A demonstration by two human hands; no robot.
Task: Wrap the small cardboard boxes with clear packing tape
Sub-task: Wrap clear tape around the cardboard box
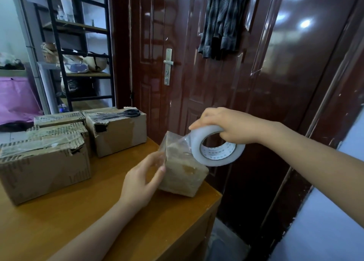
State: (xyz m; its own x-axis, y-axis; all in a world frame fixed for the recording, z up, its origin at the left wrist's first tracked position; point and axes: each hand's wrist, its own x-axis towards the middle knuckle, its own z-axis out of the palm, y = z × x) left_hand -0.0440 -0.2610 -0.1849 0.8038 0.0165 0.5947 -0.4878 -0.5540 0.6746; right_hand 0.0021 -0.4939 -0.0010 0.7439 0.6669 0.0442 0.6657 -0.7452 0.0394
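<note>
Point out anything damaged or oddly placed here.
The two bigger boxes have torn top edges showing ragged corrugation. Scissors lie on the rear one. The small box sits tilted at the table's edge.

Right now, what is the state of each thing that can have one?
small box: on table, partly taped
tape roll: strip runs to box
right hand: grips roll
left hand: holds box
scissors: closed, on a carton
door: closed

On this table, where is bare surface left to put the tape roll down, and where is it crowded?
Bare wood lies on the table in front of the big boxes, left of the left hand, and in a strip between those boxes and the small box. The back left is crowded with boxes, scissors on top.
</note>
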